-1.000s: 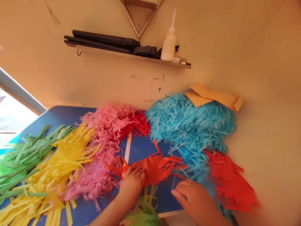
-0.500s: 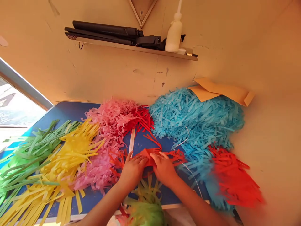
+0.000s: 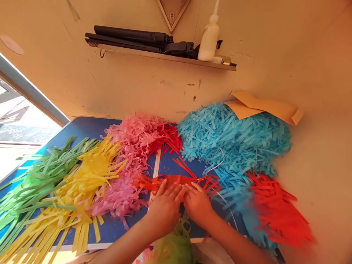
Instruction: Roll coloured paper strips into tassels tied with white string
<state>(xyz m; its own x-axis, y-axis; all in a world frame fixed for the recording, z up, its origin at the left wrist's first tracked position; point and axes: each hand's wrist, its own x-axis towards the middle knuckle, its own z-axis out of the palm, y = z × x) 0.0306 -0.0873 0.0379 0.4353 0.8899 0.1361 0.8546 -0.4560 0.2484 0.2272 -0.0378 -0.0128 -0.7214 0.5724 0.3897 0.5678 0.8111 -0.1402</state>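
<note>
A red fringed tissue-paper piece [image 3: 177,179] lies across the blue table in front of me, with cut strips spreading at its left and right ends. My left hand [image 3: 167,206] grips its near middle edge, fingers close together. Right beside it, my right hand [image 3: 198,202] holds the same paper, with the fingertips of both hands nearly touching. The thumbs and the pinched edge are largely hidden under the fingers. Below my hands, at the table's front edge, hangs a bunch of yellow-green paper strips [image 3: 173,245], partly covered by my left wrist.
On the blue table [image 3: 88,126] lie green [image 3: 46,176], yellow [image 3: 93,165] and pink fringe [image 3: 134,134] at left. Blue fringe [image 3: 233,132], brown paper [image 3: 264,108] and more red fringe [image 3: 280,212] fill the right. A wall shelf [image 3: 165,57] carries a white bottle [image 3: 209,42] and black hair straighteners [image 3: 129,36].
My hands have come closer together and slid toward me along the red paper. Its middle, peaked before, now lies flatter. The view has shifted slightly left.
</note>
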